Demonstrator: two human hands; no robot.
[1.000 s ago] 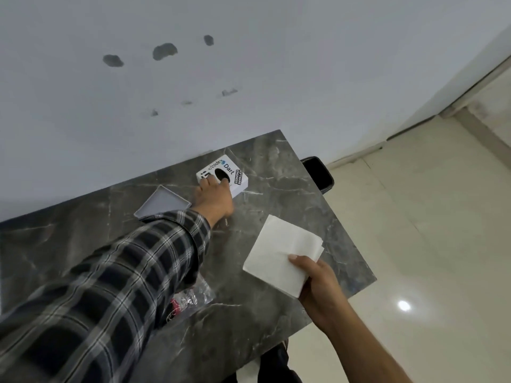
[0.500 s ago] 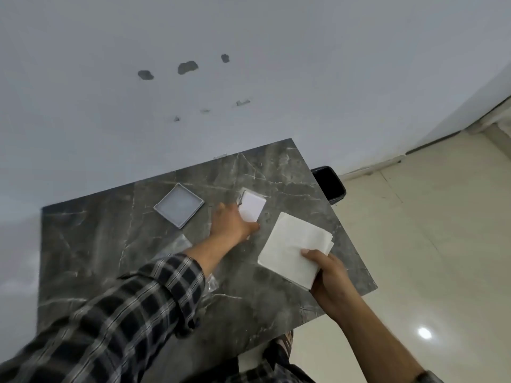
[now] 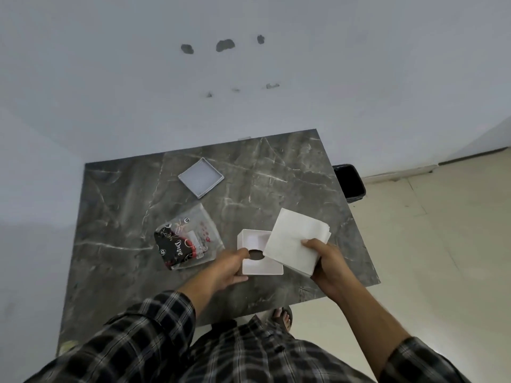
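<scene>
A white box (image 3: pixel 255 265) with a round hole in its bottom sits open side up near the front of the dark marble table (image 3: pixel 116 217). My left hand (image 3: pixel 229 268) grips the box at its left wall, thumb on the near side. My right hand (image 3: pixel 325 259) holds a stack of white folded tissues (image 3: pixel 294 240) by the lower right corner, tilted above the box's right edge and covering part of it.
A clear plastic wrapper with black and red print (image 3: pixel 186 241) lies left of the box. A flat white square lid (image 3: pixel 201 176) lies farther back. A black bin (image 3: pixel 349 183) stands on the floor past the table's right edge. A wall rises behind the table.
My left hand pulled the white box from the back of the table to the front and turned it open side up. My right hand brought the tissue stack over the box.
</scene>
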